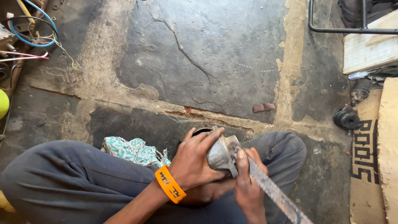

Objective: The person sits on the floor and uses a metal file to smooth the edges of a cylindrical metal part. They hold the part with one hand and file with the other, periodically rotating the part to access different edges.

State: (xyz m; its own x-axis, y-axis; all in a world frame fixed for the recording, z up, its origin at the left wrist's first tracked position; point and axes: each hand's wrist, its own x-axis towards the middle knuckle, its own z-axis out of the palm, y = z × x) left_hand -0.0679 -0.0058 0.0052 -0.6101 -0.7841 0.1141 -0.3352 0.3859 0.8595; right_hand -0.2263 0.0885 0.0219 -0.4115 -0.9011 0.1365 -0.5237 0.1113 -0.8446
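Seated on cracked floor (215, 54). Left hand (192, 159) is gripping a grey metal cup (219, 155); right hand (247, 186) is pressing a long file (273, 193) against its rim.

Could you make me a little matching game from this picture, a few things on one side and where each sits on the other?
1. wristband
2. metal part
3. patterned cloth
4. long file

a. on the floor by the knee
b. gripped in the right hand
c. orange, on the left arm
d. steadied under the left hand

Pairs: 1-c, 2-d, 3-a, 4-b
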